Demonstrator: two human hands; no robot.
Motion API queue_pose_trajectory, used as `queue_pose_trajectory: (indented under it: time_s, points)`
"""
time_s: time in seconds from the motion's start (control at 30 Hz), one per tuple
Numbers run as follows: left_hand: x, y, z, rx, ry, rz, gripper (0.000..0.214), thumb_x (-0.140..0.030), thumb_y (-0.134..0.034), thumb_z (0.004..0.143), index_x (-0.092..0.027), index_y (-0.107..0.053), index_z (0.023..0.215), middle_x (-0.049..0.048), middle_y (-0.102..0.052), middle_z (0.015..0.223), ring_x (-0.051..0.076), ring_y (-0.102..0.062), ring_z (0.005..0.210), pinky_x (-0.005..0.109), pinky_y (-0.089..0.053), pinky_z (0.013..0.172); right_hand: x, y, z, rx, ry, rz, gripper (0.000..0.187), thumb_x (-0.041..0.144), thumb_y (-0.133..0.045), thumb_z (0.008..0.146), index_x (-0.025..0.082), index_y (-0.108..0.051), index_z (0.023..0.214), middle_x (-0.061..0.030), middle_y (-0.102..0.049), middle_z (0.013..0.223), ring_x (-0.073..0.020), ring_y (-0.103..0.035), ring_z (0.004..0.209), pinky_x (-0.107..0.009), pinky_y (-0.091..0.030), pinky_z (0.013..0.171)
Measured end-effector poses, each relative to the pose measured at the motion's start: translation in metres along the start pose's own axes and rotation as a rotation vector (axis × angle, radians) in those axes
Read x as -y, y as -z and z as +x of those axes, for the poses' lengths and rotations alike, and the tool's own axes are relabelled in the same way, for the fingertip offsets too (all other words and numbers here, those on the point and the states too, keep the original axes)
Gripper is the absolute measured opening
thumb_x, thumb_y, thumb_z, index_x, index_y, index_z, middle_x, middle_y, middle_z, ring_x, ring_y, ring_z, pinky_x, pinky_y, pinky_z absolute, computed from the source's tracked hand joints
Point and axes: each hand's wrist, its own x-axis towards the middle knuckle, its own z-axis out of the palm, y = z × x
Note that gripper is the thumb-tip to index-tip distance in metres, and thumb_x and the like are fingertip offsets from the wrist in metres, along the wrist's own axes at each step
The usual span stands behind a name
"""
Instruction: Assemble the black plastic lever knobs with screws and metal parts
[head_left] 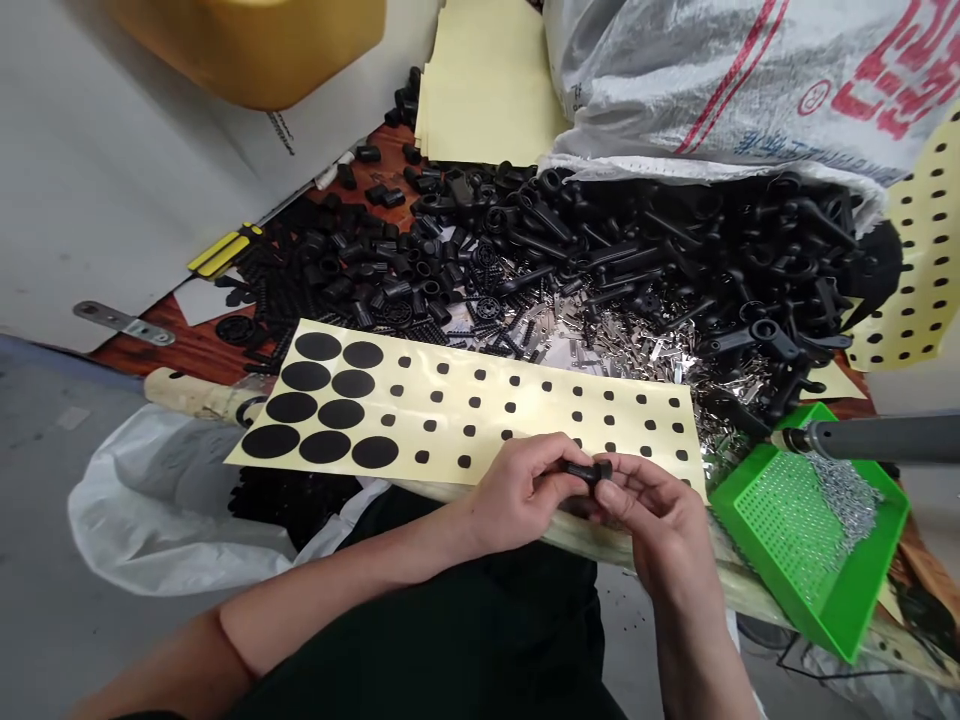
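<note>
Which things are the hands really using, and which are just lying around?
In use:
- left hand and right hand, pinching the small black part between them
- yellow sticker sheet right under the hands, with black dots

Lying about:
- pile of black levers
- black caps
- shiny metal bits
- green tray of screws
- white sack

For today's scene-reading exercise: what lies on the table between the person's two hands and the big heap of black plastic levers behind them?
In the head view, a yellow sticker sheet with black dots lies between the hands and the black levers, then a strip of small shiny metal pieces.
</note>
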Motion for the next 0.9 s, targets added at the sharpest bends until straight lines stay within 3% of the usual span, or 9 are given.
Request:
queue_pose_trajectory:
  time_s: [0.1,0.2,0.27,0.37,0.57,0.7,0.8,0.9]
  points:
    - [-0.002,0.003,0.003,0.055,0.153,-0.244,0.009,-0.020,-0.060,0.079,-0.014,-0.060,0.085,0.0034,-0.064,0.074,0.012,-0.059,0.063,0.023,-0.046,0.060,0.001,0.006,-0.007,-0.017,0.245,-0.211,0.047,0.035,-0.076,0.072,0.022,-0.063,0.116,-0.0100,-0.071,0.101,-0.0215,-0.069,0.085,-0.032,-0.060,0.066]
    - [-0.003,0.007,0.007,0.136,0.250,-0.355,0.020,-0.030,-0.065,0.079,-0.013,-0.058,0.086,0.0000,-0.058,0.064,0.009,-0.051,0.053,0.020,-0.039,0.051,0.001,0.011,-0.010,0.004,0.614,-0.531,0.061,0.023,-0.072,0.077,0.029,-0.050,0.133,-0.0113,-0.055,0.133,-0.0270,-0.057,0.118,-0.040,-0.057,0.086]
    - [-0.002,0.009,0.009,0.182,0.267,-0.376,0.025,-0.035,-0.065,0.080,-0.013,-0.057,0.086,-0.0018,-0.054,0.061,0.007,-0.046,0.050,0.020,-0.035,0.049,0.000,0.011,-0.007,0.025,0.803,-0.671,0.056,0.013,-0.064,0.081,0.029,-0.050,0.133,-0.0102,-0.059,0.128,-0.0255,-0.057,0.116,-0.042,-0.054,0.090]
    - [-0.003,0.009,0.009,0.211,0.254,-0.357,0.027,-0.038,-0.063,0.082,-0.012,-0.056,0.086,-0.0016,-0.053,0.065,0.006,-0.044,0.052,0.020,-0.036,0.052,-0.002,0.009,-0.003,0.004,0.930,-0.704,0.055,0.006,-0.061,0.082,0.027,-0.052,0.132,-0.0093,-0.066,0.111,-0.0219,-0.064,0.102,-0.039,-0.055,0.086]
    - [-0.008,0.006,0.008,0.197,0.252,-0.254,0.013,-0.024,-0.060,0.081,-0.015,-0.055,0.089,-0.0013,-0.054,0.072,0.009,-0.048,0.061,0.021,-0.039,0.059,-0.004,0.004,-0.002,-0.096,0.856,-0.640,0.042,0.010,-0.067,0.078,0.023,-0.060,0.118,-0.0075,-0.068,0.096,-0.0187,-0.065,0.087,-0.032,-0.056,0.073]
    - [-0.008,0.003,0.006,0.147,0.169,-0.098,0.011,-0.015,-0.054,0.079,-0.015,-0.056,0.089,0.0000,-0.055,0.077,0.011,-0.051,0.069,0.022,-0.041,0.065,-0.004,-0.002,-0.007,-0.183,0.763,-0.607,0.029,0.015,-0.069,0.076,0.019,-0.064,0.105,-0.0046,-0.066,0.083,-0.0152,-0.063,0.072,-0.027,-0.054,0.064]
    - [-0.007,0.002,0.005,0.115,0.097,0.013,0.011,-0.015,-0.053,0.079,-0.015,-0.057,0.089,0.0013,-0.056,0.080,0.012,-0.050,0.073,0.023,-0.041,0.068,-0.002,-0.010,-0.010,-0.263,0.658,-0.612,0.021,0.019,-0.067,0.078,0.017,-0.064,0.098,-0.0022,-0.065,0.073,-0.0126,-0.059,0.061,-0.025,-0.051,0.058]
    - [-0.004,0.002,0.005,0.111,0.120,-0.015,0.008,-0.021,-0.057,0.081,-0.016,-0.056,0.087,0.0013,-0.055,0.079,0.012,-0.049,0.072,0.023,-0.041,0.067,0.000,-0.017,-0.011,-0.334,0.567,-0.592,0.014,0.023,-0.066,0.079,0.017,-0.065,0.092,-0.0007,-0.064,0.069,-0.0112,-0.057,0.056,-0.024,-0.049,0.054]
